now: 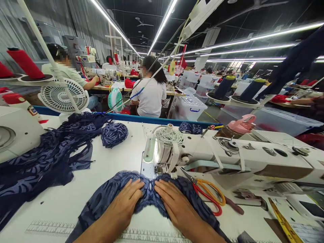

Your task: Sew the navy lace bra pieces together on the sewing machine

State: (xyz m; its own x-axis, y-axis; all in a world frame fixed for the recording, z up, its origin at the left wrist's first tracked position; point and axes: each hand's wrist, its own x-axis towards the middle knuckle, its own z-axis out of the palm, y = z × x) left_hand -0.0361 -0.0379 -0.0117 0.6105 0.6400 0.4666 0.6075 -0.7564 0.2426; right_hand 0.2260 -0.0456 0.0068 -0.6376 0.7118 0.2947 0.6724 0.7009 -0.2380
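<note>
A navy lace bra piece lies on the white sewing table, its narrow middle just in front of the sewing machine's needle area. My left hand rests on the left half, fingers stretched out flat towards the presser foot. Mirroring it, my right hand lies on the right half with fingers extended. Both hands press the lace from above, with the fabric's middle showing between them. Whether the lace's back edge is under the presser foot is hard to make out. The thumbs are mostly hidden.
Orange- and red-handled scissors lie right of the fabric, beside a dark red-handled tool. A navy lace heap covers the table's left side, near a rolled lace bundle. A ruler strip runs along the front. Co-workers sit ahead.
</note>
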